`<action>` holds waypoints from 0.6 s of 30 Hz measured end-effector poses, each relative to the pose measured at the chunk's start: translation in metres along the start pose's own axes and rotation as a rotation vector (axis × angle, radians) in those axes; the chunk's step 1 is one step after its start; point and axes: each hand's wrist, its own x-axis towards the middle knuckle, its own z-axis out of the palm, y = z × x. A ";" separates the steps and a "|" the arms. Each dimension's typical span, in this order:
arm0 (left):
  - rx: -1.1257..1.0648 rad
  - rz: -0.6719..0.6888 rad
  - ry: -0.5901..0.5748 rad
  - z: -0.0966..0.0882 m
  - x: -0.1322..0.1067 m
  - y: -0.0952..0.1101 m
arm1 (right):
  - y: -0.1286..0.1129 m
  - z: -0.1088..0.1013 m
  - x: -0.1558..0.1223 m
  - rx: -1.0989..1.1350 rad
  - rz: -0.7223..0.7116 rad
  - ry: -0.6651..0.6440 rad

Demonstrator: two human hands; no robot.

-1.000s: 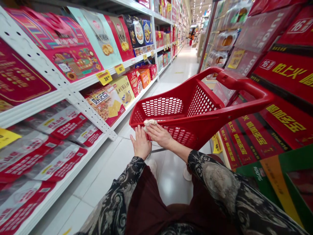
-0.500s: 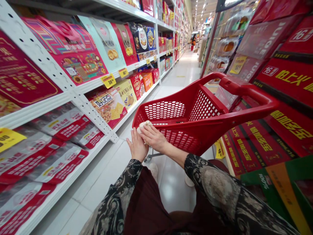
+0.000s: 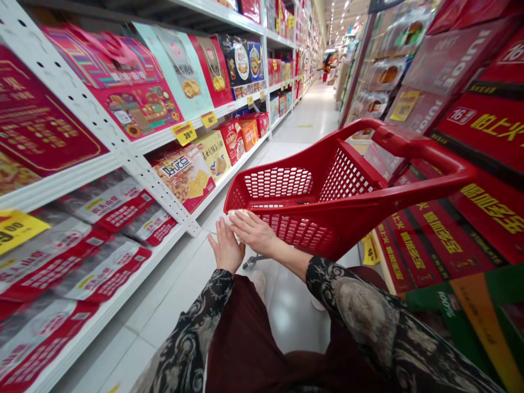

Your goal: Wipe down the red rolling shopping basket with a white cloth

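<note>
Red shopping cart (image 3: 352, 210) stands on the tiled floor (image 3: 164, 322) at two o'clock from the left hand (image 3: 227, 246), its handle (image 3: 429, 154) reaching farther out that way. At the basket's near corner, the right hand (image 3: 257, 232) lies nearly flat, fingers together, over a white cloth (image 3: 231, 213), holding it. The left hand is unfurled, thumb spread, fingertips just beside the cloth; how firmly they touch cannot be told. A caster (image 3: 249, 264) shows at four o'clock. Biscuit cartons (image 3: 186, 177) sit on the white shelving (image 3: 135, 169) at eleven o'clock, red-and-silver snack packs (image 3: 110, 262) at nine. Red drink cartons (image 3: 438, 240) are stacked at three o'clock, a green carton (image 3: 507, 284) just past them. Far down the aisle, at one o'clock, is another person (image 3: 326, 64).
</note>
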 end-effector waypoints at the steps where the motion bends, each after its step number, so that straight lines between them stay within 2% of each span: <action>1: -0.003 -0.002 0.007 -0.001 0.001 0.000 | 0.001 0.001 0.006 -0.009 0.005 0.007; 4: 0.008 0.004 0.016 -0.003 0.001 0.000 | 0.003 0.012 0.005 -0.023 0.004 -0.052; 8: 0.036 0.044 -0.011 0.000 -0.006 0.002 | 0.003 0.031 -0.028 -0.045 -0.015 -0.123; 10: 0.035 0.061 -0.023 0.001 -0.009 0.005 | 0.002 0.031 -0.042 -0.058 -0.002 -0.118; 13: 0.000 0.070 -0.007 0.001 -0.009 0.011 | 0.002 0.014 -0.044 -0.054 -0.008 -0.077; 18: -0.094 0.085 0.090 -0.007 0.006 0.026 | 0.013 -0.031 -0.011 -0.060 0.074 0.080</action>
